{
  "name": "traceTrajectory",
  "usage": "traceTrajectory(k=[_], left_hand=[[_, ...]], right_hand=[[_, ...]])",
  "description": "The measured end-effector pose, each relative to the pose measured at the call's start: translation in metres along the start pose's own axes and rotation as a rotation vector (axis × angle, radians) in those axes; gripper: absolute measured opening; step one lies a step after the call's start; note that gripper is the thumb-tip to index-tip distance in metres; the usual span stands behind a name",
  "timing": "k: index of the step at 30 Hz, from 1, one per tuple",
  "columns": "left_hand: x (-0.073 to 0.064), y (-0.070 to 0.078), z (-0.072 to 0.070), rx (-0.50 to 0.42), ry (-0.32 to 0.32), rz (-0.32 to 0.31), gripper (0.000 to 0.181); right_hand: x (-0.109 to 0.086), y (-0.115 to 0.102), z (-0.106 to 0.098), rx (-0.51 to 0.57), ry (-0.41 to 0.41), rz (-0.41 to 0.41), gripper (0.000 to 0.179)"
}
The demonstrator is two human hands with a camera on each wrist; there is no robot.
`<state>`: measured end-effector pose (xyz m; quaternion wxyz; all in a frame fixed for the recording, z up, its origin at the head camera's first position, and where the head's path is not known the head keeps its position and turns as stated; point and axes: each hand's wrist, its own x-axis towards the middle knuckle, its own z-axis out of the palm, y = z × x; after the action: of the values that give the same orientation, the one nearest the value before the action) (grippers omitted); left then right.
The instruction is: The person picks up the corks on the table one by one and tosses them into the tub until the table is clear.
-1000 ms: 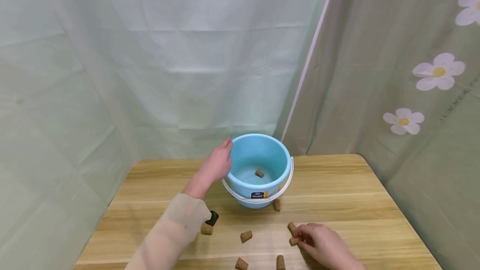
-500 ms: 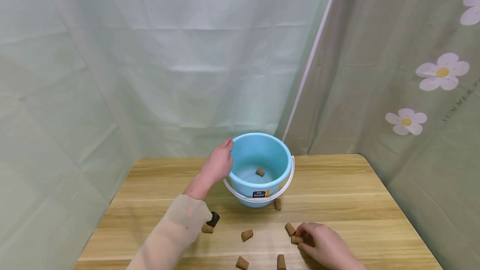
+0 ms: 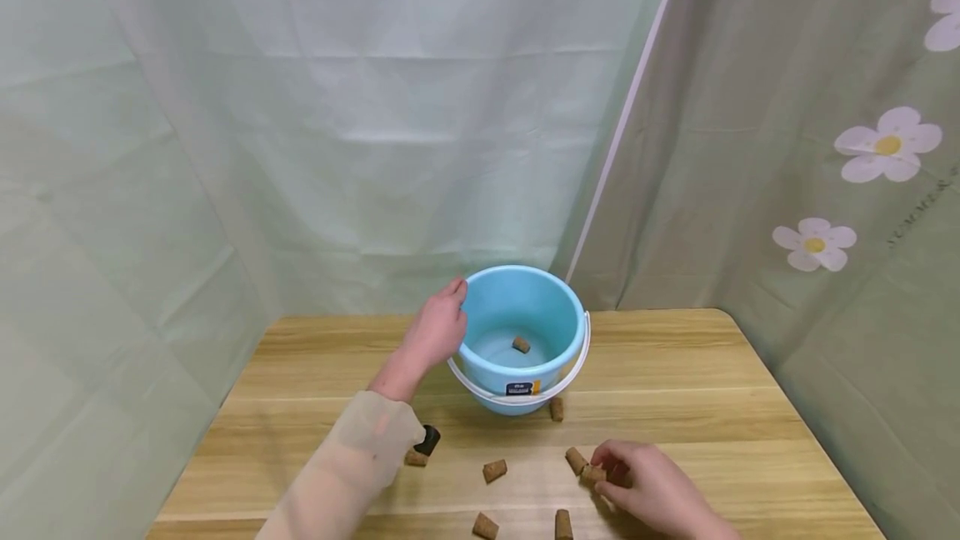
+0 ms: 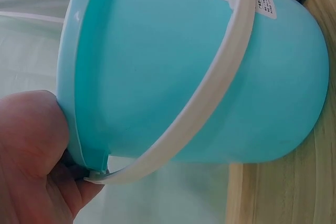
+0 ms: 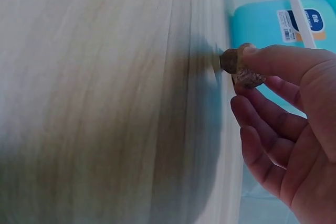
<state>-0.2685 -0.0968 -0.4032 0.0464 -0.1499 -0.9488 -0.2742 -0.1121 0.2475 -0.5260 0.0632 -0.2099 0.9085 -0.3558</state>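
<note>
A light blue bucket stands upright at the back of the table, its white handle hanging down the front. My left hand grips the bucket's rim on the left side; in the left wrist view the thumb side of that hand lies over the rim, close to the handle's hinge. At the front right, my right hand pinches a cork between thumb and fingers. Another cork lies right beside the pinched one. One cork rests inside the bucket on its bottom.
Several corks lie on the wooden table: one at the bucket's foot, one mid-front, others near the front. A black object and a cork sit beside the left sleeve. Pale curtains hang behind and beside the table.
My right fingers have closed on the cork and tilted it slightly. The cork beside it has shifted a little to the left. My left hand stays on the bucket's rim.
</note>
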Motion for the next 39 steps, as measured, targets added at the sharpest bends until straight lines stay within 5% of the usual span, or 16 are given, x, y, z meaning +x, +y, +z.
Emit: traceTrajectory(k=[21, 28, 39], left_hand=[[-0.001, 0.0, -0.001, -0.004, 0.009, 0.003, 0.051], [-0.002, 0.001, 0.0, -0.018, 0.005, -0.004, 0.051], [0.0, -0.001, 0.001, -0.03, -0.002, 0.0, 0.051]], right_hand=[[-0.001, -0.001, -0.012, -0.016, -0.025, 0.015, 0.014], [0.004, -0.011, -0.028, -0.045, 0.094, -0.133, 0.016], [0.019, -0.031, -0.052, -0.048, 0.148, -0.147, 0.014]])
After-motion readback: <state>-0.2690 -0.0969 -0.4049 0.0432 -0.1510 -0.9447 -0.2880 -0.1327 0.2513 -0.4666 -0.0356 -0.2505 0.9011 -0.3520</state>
